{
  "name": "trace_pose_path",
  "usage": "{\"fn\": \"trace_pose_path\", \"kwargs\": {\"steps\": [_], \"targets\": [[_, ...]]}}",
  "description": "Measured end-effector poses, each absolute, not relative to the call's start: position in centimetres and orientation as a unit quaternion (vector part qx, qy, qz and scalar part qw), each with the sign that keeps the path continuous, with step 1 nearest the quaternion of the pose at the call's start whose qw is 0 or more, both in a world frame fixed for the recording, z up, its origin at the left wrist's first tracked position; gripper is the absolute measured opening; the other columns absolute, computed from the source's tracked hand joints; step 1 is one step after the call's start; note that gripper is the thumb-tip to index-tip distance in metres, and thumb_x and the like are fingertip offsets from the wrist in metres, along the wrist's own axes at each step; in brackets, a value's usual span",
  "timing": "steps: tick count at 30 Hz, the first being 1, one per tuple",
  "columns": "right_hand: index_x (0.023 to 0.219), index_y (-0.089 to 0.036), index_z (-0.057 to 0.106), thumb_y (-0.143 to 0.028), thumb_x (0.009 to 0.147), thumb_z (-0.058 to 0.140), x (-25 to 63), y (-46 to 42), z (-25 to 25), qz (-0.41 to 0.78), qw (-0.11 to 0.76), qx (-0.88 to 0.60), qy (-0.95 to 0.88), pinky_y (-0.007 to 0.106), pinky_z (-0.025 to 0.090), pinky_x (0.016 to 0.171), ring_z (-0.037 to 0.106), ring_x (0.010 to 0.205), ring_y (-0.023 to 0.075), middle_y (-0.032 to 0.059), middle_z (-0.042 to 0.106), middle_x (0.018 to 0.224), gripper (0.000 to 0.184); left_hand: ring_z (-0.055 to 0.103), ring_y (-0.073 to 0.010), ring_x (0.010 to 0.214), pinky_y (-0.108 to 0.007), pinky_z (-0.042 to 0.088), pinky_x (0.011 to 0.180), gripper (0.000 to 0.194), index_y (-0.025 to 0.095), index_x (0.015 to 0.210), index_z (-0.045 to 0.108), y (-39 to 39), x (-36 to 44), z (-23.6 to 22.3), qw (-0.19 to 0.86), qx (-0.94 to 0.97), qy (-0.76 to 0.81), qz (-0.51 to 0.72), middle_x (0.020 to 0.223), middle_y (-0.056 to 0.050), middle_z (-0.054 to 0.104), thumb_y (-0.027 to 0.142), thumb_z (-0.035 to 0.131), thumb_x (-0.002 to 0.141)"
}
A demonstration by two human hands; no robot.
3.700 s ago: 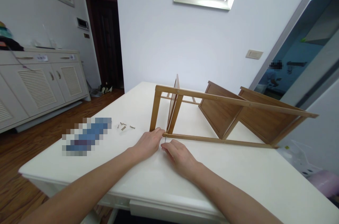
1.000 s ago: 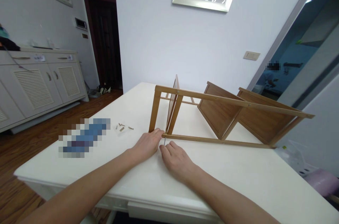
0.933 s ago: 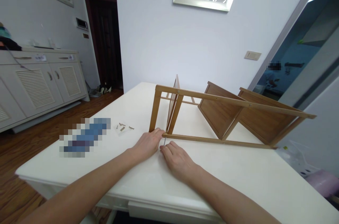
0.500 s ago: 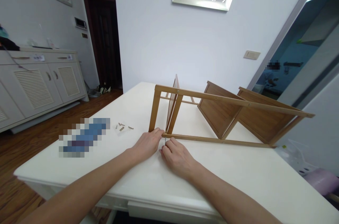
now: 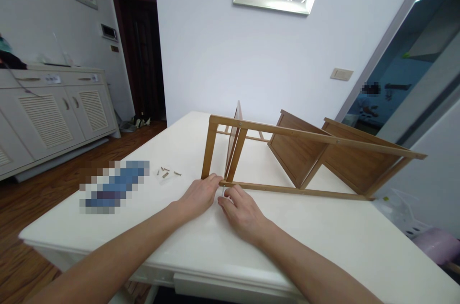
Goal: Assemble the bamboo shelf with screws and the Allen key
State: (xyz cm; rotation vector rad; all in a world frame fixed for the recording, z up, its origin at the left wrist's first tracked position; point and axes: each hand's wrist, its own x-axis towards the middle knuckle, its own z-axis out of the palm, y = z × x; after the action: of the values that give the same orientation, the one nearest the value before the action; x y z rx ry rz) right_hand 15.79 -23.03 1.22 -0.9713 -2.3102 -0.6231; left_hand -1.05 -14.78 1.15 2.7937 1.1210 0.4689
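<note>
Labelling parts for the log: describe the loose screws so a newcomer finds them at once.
Start at the white table with the wooden rack lying on its side. Left of the rack and the left hand, right of the blurred patch, lie the screws: a small scatter of short brownish pieces, the only loose small bits on the tabletop.

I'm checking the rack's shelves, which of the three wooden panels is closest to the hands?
The thin upright panel at the rack's left end, just beyond both hands; the other two panels slant farther right.
</note>
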Motion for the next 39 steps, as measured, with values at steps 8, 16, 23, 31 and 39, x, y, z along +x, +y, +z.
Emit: {"fn": "trace_pose_path", "kwargs": {"steps": [8,16,23,31,39], "targets": [[0.100,-0.015,0.060,-0.009,0.090,0.046,15.7,-22.9,0.6,-0.138,0.322,-0.377,-0.857,0.030,0.046,0.062,0.053,0.072,0.0172,0.0053,0.058,0.076,0.018,0.063,-0.0211,0.090,-0.031,0.047,0.070,0.033,0.018,0.119,0.052,-14.8,-1.0,1.3,0.054,0.916,0.367,0.151,0.109,-0.009,0.060,0.015,0.032,0.093],[0.109,-0.018,0.062,-0.009,0.088,0.047,16.6,-23.0,1.1,0.035,0.368,-0.379,-0.848,0.033,0.054,0.076,0.064,0.088,0.0181,0.0081,0.068,0.093,0.026,0.063,-0.0211,0.094,-0.031,0.047,0.073,0.034,0.019,0.120,0.052,-14.7,-1.1,1.2,0.065,0.914,0.370,0.156,0.112,-0.009,0.060,0.016,0.030,0.093],[0.117,-0.015,0.059,-0.006,0.087,0.046,16.9,-22.9,1.2,0.028,0.319,-0.370,-0.872,0.035,0.054,0.081,0.059,0.093,0.0192,0.0112,0.064,0.098,0.034,0.063,-0.0218,0.097,-0.032,0.048,0.074,0.033,0.018,0.119,0.052,-14.8,-1.1,1.3,0.063,0.916,0.364,0.159,0.113,-0.009,0.060,0.016,0.030,0.094],[0.115,-0.017,0.057,-0.008,0.091,0.048,17.2,-22.4,1.2,-0.038,0.287,-0.353,-0.890,0.030,0.051,0.076,0.059,0.087,0.0172,0.0078,0.063,0.094,0.027,0.064,-0.0213,0.097,-0.032,0.048,0.078,0.033,0.019,0.119,0.053,-14.6,-1.1,1.3,0.069,0.910,0.373,0.166,0.111,-0.009,0.061,0.016,0.031,0.094],[0.113,-0.018,0.060,-0.015,0.094,0.046,17.4,-22.6,2.3,-0.071,0.231,-0.374,-0.895,0.026,0.043,0.067,0.052,0.079,0.0158,0.0043,0.059,0.088,0.023,0.064,-0.0211,0.093,-0.032,0.047,0.075,0.033,0.019,0.119,0.053,-14.6,-1.2,1.3,0.068,0.909,0.380,0.160,0.110,-0.009,0.062,0.015,0.032,0.093]]}}
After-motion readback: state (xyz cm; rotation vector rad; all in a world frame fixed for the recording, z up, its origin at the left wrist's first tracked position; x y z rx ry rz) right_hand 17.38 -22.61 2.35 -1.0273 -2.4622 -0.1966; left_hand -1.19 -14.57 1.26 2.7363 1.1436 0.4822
